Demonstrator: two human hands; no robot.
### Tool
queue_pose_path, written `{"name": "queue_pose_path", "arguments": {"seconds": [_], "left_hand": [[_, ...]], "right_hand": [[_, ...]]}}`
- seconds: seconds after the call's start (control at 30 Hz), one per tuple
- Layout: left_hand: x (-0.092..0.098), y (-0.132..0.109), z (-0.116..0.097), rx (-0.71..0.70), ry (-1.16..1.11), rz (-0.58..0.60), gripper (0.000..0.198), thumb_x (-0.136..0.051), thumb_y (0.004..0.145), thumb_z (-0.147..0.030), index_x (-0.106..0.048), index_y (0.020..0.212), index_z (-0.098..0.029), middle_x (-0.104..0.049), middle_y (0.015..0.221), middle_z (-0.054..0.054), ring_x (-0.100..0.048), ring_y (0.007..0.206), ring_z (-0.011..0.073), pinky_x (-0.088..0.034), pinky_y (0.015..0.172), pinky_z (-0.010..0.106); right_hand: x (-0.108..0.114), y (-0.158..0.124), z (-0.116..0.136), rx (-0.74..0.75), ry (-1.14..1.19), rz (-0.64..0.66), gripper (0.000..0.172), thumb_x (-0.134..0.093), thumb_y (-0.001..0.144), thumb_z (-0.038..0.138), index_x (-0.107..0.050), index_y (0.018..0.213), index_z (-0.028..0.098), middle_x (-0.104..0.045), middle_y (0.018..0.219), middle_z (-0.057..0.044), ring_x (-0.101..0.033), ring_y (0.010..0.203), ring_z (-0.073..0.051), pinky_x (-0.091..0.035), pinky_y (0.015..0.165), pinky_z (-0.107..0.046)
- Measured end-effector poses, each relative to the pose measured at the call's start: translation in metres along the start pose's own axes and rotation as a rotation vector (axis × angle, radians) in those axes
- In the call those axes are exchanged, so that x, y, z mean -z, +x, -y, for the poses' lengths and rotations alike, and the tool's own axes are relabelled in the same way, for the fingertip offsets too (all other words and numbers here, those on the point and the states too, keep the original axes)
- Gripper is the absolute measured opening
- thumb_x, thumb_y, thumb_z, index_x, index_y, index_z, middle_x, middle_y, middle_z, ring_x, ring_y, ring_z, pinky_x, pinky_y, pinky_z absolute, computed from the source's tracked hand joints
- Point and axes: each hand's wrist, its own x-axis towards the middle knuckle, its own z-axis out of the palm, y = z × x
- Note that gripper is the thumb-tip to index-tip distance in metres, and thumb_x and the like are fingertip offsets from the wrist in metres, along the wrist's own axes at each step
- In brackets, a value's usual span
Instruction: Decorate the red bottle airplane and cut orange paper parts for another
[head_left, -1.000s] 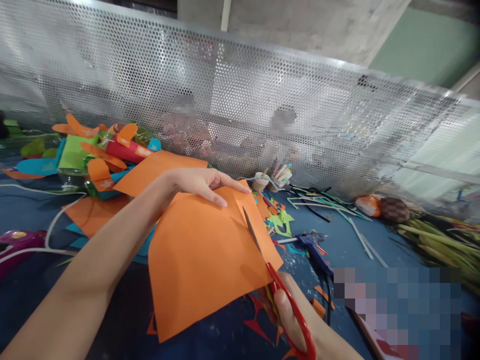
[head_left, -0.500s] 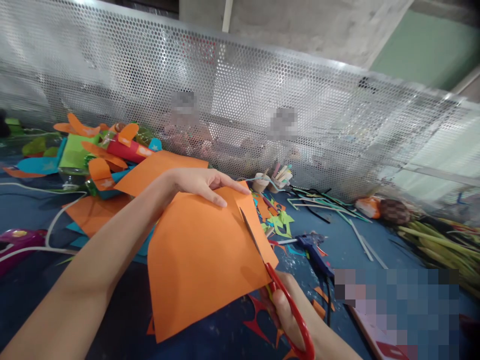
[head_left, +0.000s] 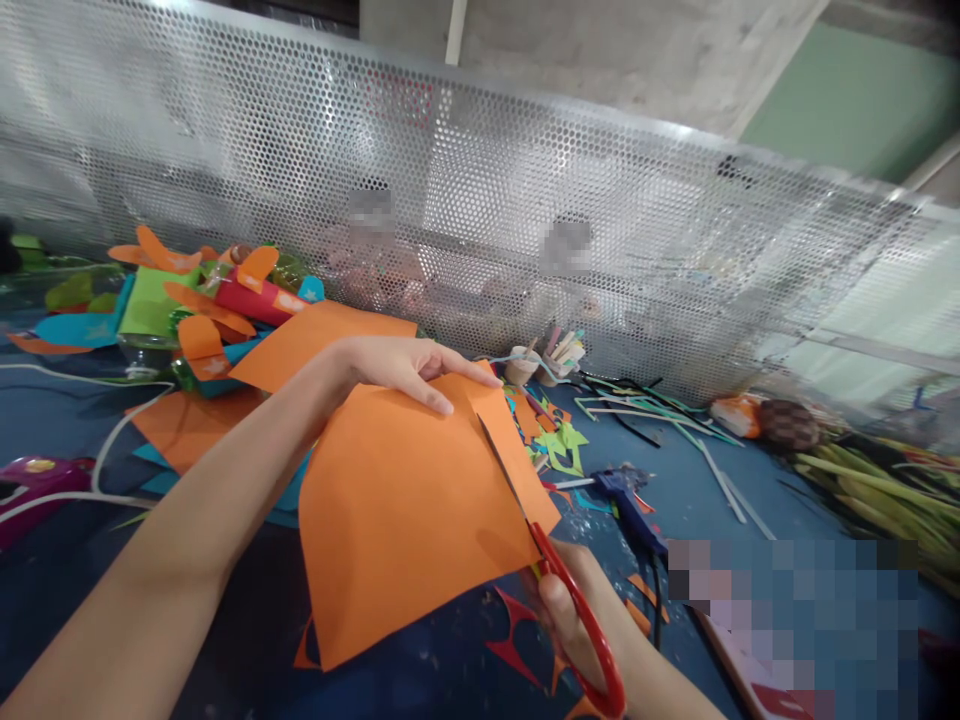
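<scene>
My left hand [head_left: 420,370] grips the far edge of an orange sheet of paper [head_left: 412,510], thumb on top and fingers reaching toward the far right corner. The sheet is held up above the table and bows a little. My right hand [head_left: 566,600] is closed round red-handled scissors [head_left: 585,615] at the sheet's near right side. One blade lies over the paper, pointing away toward my left hand, along a strip at the right edge. The other blade is hidden under the sheet.
More orange paper [head_left: 322,340] and bottle models with paper fins [head_left: 157,305] lie at left, near a purple tool [head_left: 45,490]. Paper scraps [head_left: 562,445], a blue glue gun [head_left: 630,510] and cups of sticks [head_left: 562,355] are beyond. A perforated metal panel [head_left: 480,200] closes the back.
The near left part of the orange sheet has lifted and shifted slightly right. The scissors and both hands have hardly moved.
</scene>
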Motion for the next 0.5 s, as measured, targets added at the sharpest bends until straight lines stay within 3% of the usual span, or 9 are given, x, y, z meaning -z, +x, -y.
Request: {"name": "queue_pose_path", "arguments": {"seconds": [0.17,0.27,0.5], "left_hand": [[-0.001,0.001,-0.001,-0.017,-0.003,0.015,0.063,-0.066,0.081,-0.027,-0.041,0.138,-0.026,-0.056,0.130,0.004,-0.053,0.117,0.0217,-0.045,0.092,0.028],[0.000,0.002,0.000,-0.002,0.004,0.036,0.063,-0.066,0.081,-0.027,-0.040,0.139,-0.028,-0.053,0.134,0.002,-0.051,0.119,0.0218,-0.045,0.092,0.026],[-0.008,0.012,0.000,-0.031,0.081,0.062,0.068,-0.072,0.075,-0.030,-0.044,0.136,-0.029,-0.051,0.136,0.001,-0.045,0.126,0.0239,-0.043,0.095,0.026]], "right_hand": [[0.005,0.000,-0.007,0.049,-0.062,0.070,0.068,-0.021,0.079,0.080,-0.047,0.060,0.020,-0.049,0.055,-0.003,-0.048,0.048,-0.014,-0.038,0.046,-0.026],[0.008,-0.002,-0.004,0.096,-0.145,0.071,0.070,-0.016,0.082,0.076,-0.052,0.067,0.018,-0.055,0.062,-0.005,-0.049,0.054,-0.014,-0.042,0.050,-0.026],[0.010,-0.010,-0.014,0.085,-0.322,-0.114,0.061,-0.028,0.084,0.071,-0.055,0.068,0.019,-0.055,0.062,-0.005,-0.047,0.054,-0.016,-0.043,0.048,-0.027]]}}
